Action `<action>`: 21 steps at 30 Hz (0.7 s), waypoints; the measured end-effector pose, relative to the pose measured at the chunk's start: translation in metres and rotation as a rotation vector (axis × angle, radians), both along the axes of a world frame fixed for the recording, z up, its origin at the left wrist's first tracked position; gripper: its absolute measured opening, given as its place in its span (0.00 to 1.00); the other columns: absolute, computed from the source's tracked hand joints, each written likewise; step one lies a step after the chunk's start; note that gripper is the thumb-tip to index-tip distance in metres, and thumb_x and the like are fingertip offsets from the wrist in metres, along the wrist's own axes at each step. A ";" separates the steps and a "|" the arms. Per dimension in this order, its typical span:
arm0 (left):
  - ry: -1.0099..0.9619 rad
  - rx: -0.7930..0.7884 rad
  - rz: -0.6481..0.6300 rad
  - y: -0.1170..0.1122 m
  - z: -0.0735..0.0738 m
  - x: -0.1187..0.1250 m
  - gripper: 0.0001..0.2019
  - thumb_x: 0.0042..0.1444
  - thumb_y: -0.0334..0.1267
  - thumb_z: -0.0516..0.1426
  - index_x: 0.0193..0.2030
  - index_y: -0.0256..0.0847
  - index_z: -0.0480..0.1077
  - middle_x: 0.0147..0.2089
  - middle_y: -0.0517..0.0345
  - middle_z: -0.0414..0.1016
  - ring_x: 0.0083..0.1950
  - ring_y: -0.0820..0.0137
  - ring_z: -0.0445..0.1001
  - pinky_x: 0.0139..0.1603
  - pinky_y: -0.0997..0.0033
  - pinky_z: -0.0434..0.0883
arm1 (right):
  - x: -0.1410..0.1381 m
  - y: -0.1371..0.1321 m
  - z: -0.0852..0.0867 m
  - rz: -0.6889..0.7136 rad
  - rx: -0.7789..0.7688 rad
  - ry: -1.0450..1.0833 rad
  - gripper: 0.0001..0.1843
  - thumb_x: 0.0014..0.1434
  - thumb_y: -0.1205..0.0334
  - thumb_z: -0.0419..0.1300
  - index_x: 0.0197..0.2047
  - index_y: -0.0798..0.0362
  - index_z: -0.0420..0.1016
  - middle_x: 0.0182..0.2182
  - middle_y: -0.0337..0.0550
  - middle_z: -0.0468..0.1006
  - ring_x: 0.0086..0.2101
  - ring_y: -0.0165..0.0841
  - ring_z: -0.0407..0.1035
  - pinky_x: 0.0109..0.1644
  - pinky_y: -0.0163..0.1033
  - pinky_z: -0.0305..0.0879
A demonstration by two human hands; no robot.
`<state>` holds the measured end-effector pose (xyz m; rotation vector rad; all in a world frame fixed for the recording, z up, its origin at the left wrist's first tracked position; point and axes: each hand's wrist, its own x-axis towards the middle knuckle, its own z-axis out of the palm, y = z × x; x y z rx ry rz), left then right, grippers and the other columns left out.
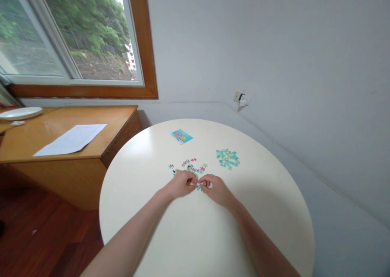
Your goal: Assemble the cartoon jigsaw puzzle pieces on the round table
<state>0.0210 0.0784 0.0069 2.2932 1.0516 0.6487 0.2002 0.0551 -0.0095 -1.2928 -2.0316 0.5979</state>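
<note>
Two hands at work on small jigsaw pieces, round white table

The blue pieces [200,187] lay at the near edge of the scattered group, about the middle of the table [198,236], between the fingertips of the two hands. The left hand [182,184] and the right hand [217,190] met there almost tip to tip, each closed in a pinch of thumb and forefinger on the blue pieces; how much of a piece lay between the tips was too small to tell. Both forearms reached in from the near side.

Just beyond the left hand lay the mixed pieces [202,169], loosely strewn, in pink, green and dark tones, some partly hidden by the fingers. Beyond the right hand and to its right, apart from these, the green pieces [228,159] formed a denser cluster. Farther off, near the far edge, a card [182,136] with a coloured picture on a blue ground lay flat.

To the left of the table stood a wooden desk [91,114], bearing a white sheet [71,139] and a white plate [21,113]. Above it, a brown-framed window [91,37] showed trees. On the white wall [258,41], a socket [241,98] held a plug.
</note>
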 end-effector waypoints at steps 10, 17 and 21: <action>-0.005 0.003 -0.011 0.001 -0.002 0.000 0.07 0.45 0.28 0.52 0.25 0.38 0.71 0.24 0.62 0.69 0.27 0.76 0.64 0.32 0.78 0.60 | -0.001 0.000 0.001 -0.006 -0.020 -0.023 0.07 0.50 0.70 0.56 0.30 0.53 0.75 0.24 0.38 0.71 0.27 0.29 0.64 0.34 0.34 0.60; -0.022 -0.007 -0.005 0.001 -0.004 0.000 0.07 0.45 0.29 0.52 0.25 0.37 0.71 0.23 0.63 0.67 0.26 0.77 0.63 0.30 0.79 0.59 | 0.000 -0.001 0.002 0.003 0.005 -0.049 0.06 0.50 0.69 0.58 0.31 0.52 0.75 0.24 0.37 0.71 0.27 0.29 0.64 0.34 0.34 0.59; -0.018 -0.007 -0.005 0.002 -0.006 0.000 0.06 0.45 0.29 0.52 0.25 0.37 0.71 0.23 0.63 0.67 0.26 0.77 0.63 0.30 0.79 0.59 | 0.001 0.000 0.001 -0.001 -0.012 -0.050 0.06 0.49 0.69 0.59 0.31 0.52 0.76 0.24 0.37 0.71 0.27 0.29 0.64 0.34 0.34 0.59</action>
